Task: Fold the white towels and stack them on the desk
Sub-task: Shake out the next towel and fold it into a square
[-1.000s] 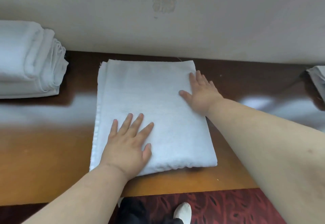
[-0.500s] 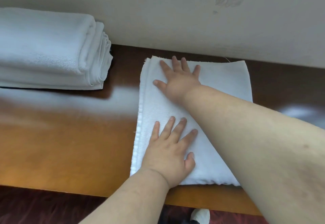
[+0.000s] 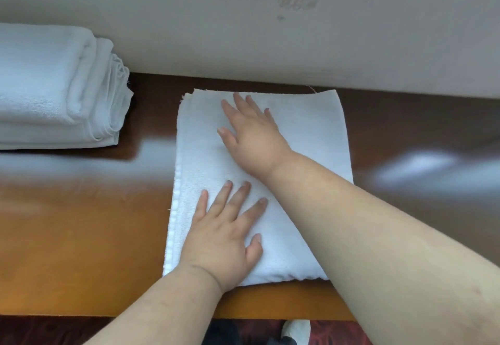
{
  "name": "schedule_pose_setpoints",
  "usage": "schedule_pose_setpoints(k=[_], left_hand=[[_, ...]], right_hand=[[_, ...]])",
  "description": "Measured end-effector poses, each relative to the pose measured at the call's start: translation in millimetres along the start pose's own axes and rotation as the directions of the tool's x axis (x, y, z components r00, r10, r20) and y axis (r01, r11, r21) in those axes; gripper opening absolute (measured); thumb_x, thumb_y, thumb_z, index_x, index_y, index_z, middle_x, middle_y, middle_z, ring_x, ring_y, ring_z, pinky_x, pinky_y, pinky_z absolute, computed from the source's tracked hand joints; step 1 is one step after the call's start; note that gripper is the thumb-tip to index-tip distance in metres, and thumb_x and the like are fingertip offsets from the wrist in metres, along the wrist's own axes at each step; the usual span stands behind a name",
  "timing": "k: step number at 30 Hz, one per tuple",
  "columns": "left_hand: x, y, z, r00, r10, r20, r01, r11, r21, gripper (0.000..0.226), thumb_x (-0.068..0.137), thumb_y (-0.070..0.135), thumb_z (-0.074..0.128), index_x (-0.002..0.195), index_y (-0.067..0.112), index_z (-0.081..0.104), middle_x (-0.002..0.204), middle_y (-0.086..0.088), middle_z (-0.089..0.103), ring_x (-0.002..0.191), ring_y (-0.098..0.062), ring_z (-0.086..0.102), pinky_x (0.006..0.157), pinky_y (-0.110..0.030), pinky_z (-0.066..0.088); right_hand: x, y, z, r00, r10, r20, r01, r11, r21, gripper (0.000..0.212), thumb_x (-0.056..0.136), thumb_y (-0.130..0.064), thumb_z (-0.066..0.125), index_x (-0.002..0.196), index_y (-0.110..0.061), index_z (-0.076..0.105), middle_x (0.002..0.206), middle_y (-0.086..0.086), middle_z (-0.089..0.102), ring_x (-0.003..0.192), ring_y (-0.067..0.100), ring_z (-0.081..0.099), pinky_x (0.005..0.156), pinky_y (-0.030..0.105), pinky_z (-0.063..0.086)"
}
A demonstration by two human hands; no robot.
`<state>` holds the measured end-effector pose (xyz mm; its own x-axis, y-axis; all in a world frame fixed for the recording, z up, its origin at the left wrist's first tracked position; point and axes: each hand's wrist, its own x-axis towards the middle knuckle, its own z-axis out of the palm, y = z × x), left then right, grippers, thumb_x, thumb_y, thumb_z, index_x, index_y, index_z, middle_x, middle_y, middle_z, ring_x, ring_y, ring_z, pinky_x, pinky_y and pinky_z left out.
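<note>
A folded white towel (image 3: 311, 139) lies flat on the brown wooden desk (image 3: 81, 231), its far edge close to the wall. My left hand (image 3: 224, 239) presses flat on the towel's near left part, fingers spread. My right hand (image 3: 251, 131) lies flat on the far middle of the towel, fingers straight and pointing up-left. At the desk's far left stands a stack of folded white towels (image 3: 51, 87), apart from the towel under my hands.
A pale wall (image 3: 243, 33) runs along the back of the desk. Past the desk's near edge I see red patterned carpet (image 3: 335, 334) and a white shoe (image 3: 296, 329).
My right hand slid from the towel's right edge to its far left, then back a little toward the middle. My left hand stayed pressed on the towel's near part.
</note>
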<state>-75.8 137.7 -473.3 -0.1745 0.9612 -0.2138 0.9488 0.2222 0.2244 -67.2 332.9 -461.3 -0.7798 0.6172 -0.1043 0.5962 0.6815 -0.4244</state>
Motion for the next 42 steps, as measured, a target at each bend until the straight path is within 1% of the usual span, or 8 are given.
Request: schedule_pose_setpoints(k=[13,16,20,25,31,34,37,42], left_hand=[[1.3,-1.4,7.8,0.999,0.002,-0.050,0.003,0.995,0.104,0.061,0.088,0.050,0.037,0.148,0.038,0.037,0.160,0.002,0.027,0.149,-0.024,0.018,0.118,-0.052,0.009],[3.8,0.9,4.6,0.999,-0.021,-0.027,0.024,0.994,0.104,0.062,0.088,0.053,0.032,0.149,0.041,0.030,0.162,0.003,0.022,0.150,-0.023,0.012,0.120,-0.051,0.004],[2.5,2.3,0.8,0.999,-0.036,0.019,0.033,0.993,0.109,0.066,0.088,0.056,0.020,0.152,0.042,0.021,0.164,0.006,0.010,0.151,-0.020,0.000,0.120,-0.048,-0.003],[-14.4,-5.2,-5.0,0.999,0.025,0.034,-0.026,0.999,0.025,0.071,0.089,0.063,0.014,0.154,0.036,0.018,0.165,0.001,0.003,0.151,-0.018,-0.005,0.121,-0.041,-0.007],[-87.3,-44.7,10.7,0.984,0.053,0.168,-0.094,0.965,0.244,0.080,0.090,0.070,0.018,0.153,0.032,-0.015,0.158,0.004,-0.026,0.145,-0.017,-0.028,0.120,-0.041,-0.009],[-90.3,-43.8,2.7,0.997,0.023,0.080,-0.037,0.984,0.175,0.072,0.095,0.047,0.052,0.155,0.020,0.022,0.163,-0.005,0.012,0.150,-0.025,0.010,0.120,-0.042,0.017],[-90.0,-39.3,-5.1,0.994,0.101,-0.039,-0.088,0.963,0.256,0.061,0.066,0.006,0.083,0.123,0.005,0.063,0.122,-0.018,0.061,0.107,-0.041,0.060,0.089,-0.050,0.050],[-103.2,-38.7,-12.1,0.992,0.123,-0.032,-0.106,0.935,0.337,0.044,0.059,-0.003,0.079,0.101,0.008,0.070,0.099,-0.011,0.064,0.085,-0.035,0.060,0.077,-0.045,0.053]], right_hand=[[-38.0,145.1,-44.3,0.841,0.540,-0.018,-0.540,0.837,-0.091,0.084,0.094,-0.069,0.023,0.158,-0.023,-0.005,0.166,0.002,-0.008,0.153,0.021,-0.006,0.122,0.050,0.000],[-68.0,118.7,-41.6,0.914,0.382,-0.133,-0.397,0.910,-0.115,0.078,0.096,-0.062,0.021,0.158,-0.017,0.005,0.167,0.004,-0.001,0.153,0.023,-0.003,0.120,0.051,0.000],[-165.7,80.7,-14.0,0.992,0.106,0.064,-0.095,0.984,-0.153,0.076,0.094,-0.061,0.010,0.158,-0.020,0.015,0.166,0.001,0.008,0.153,0.020,0.000,0.121,0.045,-0.001],[-229.4,106.5,-14.1,0.957,0.250,0.147,-0.219,0.955,-0.200,0.080,0.092,-0.064,0.011,0.159,-0.021,0.004,0.166,-0.001,-0.007,0.151,0.014,-0.012,0.121,0.043,-0.002],[-283.1,98.7,-4.7,0.970,0.060,0.235,0.017,0.951,-0.309,0.095,0.087,-0.076,0.025,0.158,-0.019,-0.001,0.163,-0.003,-0.010,0.149,0.012,-0.013,0.121,0.041,0.002],[-281.2,102.0,-6.3,0.980,0.090,0.176,-0.030,0.948,-0.318,0.087,0.091,-0.056,0.054,0.158,-0.019,0.011,0.166,0.000,0.004,0.153,0.018,0.003,0.121,0.038,0.007],[-277.7,101.0,-13.5,0.993,0.033,0.116,0.012,0.930,-0.369,0.077,0.080,-0.023,0.076,0.148,-0.012,0.042,0.152,0.011,0.042,0.140,0.032,0.038,0.115,0.041,0.030],[-295.9,98.3,-17.8,0.997,-0.052,0.054,0.069,0.909,-0.411,0.062,0.062,-0.007,0.080,0.121,-0.008,0.062,0.108,0.009,0.062,0.100,0.033,0.058,0.094,0.040,0.048]])
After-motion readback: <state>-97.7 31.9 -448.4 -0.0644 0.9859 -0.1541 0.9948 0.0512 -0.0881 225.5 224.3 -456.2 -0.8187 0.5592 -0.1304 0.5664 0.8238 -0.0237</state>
